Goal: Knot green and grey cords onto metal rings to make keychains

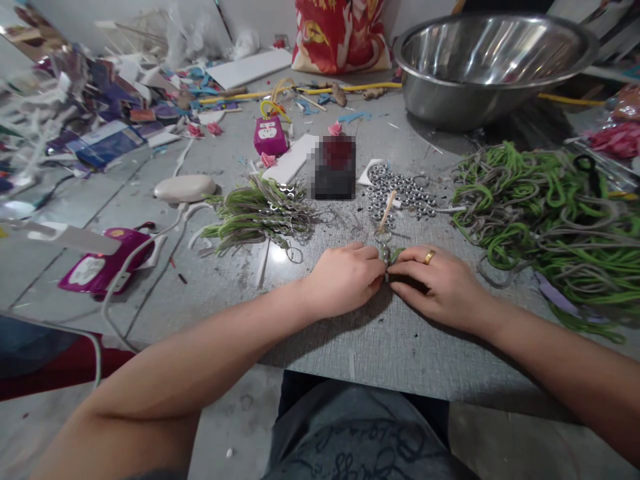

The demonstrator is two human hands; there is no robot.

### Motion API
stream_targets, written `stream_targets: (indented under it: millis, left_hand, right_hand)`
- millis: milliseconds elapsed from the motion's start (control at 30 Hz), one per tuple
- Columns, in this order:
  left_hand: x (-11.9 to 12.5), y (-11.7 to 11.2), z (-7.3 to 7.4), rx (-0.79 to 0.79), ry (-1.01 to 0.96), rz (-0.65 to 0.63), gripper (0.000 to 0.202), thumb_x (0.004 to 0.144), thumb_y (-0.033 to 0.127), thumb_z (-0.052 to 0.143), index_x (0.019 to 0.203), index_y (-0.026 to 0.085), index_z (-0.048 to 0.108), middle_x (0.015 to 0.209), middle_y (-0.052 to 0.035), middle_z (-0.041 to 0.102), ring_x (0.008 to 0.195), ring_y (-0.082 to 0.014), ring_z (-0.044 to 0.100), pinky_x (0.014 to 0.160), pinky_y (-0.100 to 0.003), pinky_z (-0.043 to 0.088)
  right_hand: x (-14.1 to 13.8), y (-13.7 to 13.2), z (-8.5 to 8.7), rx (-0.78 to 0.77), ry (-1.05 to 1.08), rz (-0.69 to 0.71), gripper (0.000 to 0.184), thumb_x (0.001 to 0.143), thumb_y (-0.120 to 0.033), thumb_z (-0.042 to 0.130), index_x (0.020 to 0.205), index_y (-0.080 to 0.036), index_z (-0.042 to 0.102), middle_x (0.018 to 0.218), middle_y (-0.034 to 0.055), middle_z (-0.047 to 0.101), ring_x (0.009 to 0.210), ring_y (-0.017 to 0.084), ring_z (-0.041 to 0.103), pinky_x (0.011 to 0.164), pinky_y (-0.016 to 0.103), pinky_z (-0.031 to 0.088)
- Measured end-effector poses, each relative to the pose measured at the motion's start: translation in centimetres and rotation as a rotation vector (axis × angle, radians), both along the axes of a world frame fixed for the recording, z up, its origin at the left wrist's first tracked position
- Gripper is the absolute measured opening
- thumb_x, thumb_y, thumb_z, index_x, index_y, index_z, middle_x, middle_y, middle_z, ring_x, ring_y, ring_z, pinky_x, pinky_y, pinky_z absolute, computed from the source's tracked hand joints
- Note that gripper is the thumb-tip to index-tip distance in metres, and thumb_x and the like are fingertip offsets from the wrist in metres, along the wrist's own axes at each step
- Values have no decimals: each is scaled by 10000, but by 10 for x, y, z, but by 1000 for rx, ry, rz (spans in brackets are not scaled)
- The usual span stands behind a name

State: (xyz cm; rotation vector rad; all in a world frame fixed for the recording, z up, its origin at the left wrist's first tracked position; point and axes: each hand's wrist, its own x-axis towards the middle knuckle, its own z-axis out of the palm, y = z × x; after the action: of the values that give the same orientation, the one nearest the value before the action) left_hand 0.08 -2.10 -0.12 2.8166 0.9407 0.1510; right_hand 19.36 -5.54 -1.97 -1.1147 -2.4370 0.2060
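My left hand (350,277) and my right hand (435,283) meet near the table's front, fingertips nearly touching. Between them is a small metal key ring piece (385,252), pinched by the left fingers. A short bit of green cord (397,254) shows at my right fingertips, which pinch it; the rest is hidden by the hands. Just beyond lies a thin wooden stick (387,212), beside a heap of small metal rings (400,190). Left of these lies a bundle of green and grey cords (240,217) with metal rings on their ends.
A large tangle of green and grey cords (555,233) covers the right side. Behind stand a steel basin (465,100) and a red bag (340,40). Purple power sockets (271,137), a white cable (113,293) and scraps (115,100) lie on the left.
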Motion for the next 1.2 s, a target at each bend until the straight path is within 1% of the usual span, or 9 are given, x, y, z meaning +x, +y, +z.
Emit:
stream_targets:
  millis: [100,300,467,533,600,667,767,1067,1200]
  left_hand:
    - [0,0,0,-18,-3,-1,190,830,218,461,784,166,637,779,-30,607,719,-154,559,573,-252,413]
    - [0,1,0,-27,-8,-19,190,828,217,461,794,170,642,763,-26,598,710,-144,560,577,-244,415]
    - [-6,4,9,-40,17,-16,169,813,211,470,801,185,637,809,-19,598,744,-138,562,586,-230,410]
    - [-10,7,16,-46,57,-3,174,811,209,466,796,195,638,815,-14,597,741,-136,562,580,-226,400]
    - [-15,9,23,-58,103,-35,178,805,203,462,788,195,639,813,-12,594,734,-130,560,576,-221,389]
    - [-19,12,29,-79,155,-35,170,792,191,467,780,197,637,805,-6,592,722,-127,559,567,-222,378]
    - [-22,13,35,-94,213,-28,166,786,190,465,762,190,629,786,-5,592,711,-128,558,556,-225,368]
    - [-22,13,39,-108,351,-35,192,794,193,431,800,190,623,810,-14,613,760,-153,592,554,-229,373]
    - [-24,13,39,-105,413,-23,205,785,184,419,805,188,623,813,-25,624,744,-154,600,549,-227,377]
  right_hand:
    - [0,0,0,8,-12,-6,200,844,-286,521,912,-148,648,860,85,619,797,202,557,706,352,467]
    - [-4,2,-1,25,-3,-10,185,846,-241,500,885,-136,647,836,93,617,786,212,553,691,357,468]
    - [-4,2,-1,18,-9,-12,185,848,-247,491,865,-137,639,824,89,616,780,211,549,689,360,468]
    - [-4,3,-1,18,-16,-6,188,849,-257,494,868,-136,638,820,89,614,777,211,549,683,358,467]
    - [-3,4,-1,24,-22,-1,191,849,-259,497,879,-132,638,827,92,616,780,212,550,684,358,466]
    - [-3,4,-2,32,-26,-3,190,850,-259,500,878,-131,638,833,95,619,779,212,550,688,360,466]
    - [-3,3,-2,35,-31,-14,186,850,-264,504,870,-135,636,842,96,623,773,210,549,690,362,467]
    - [-3,3,-2,47,-18,-7,168,846,-252,511,858,-132,628,838,97,622,777,209,554,679,354,468]
    - [-3,3,-1,52,-15,-12,161,849,-249,505,848,-141,624,832,92,624,771,203,553,676,348,467]
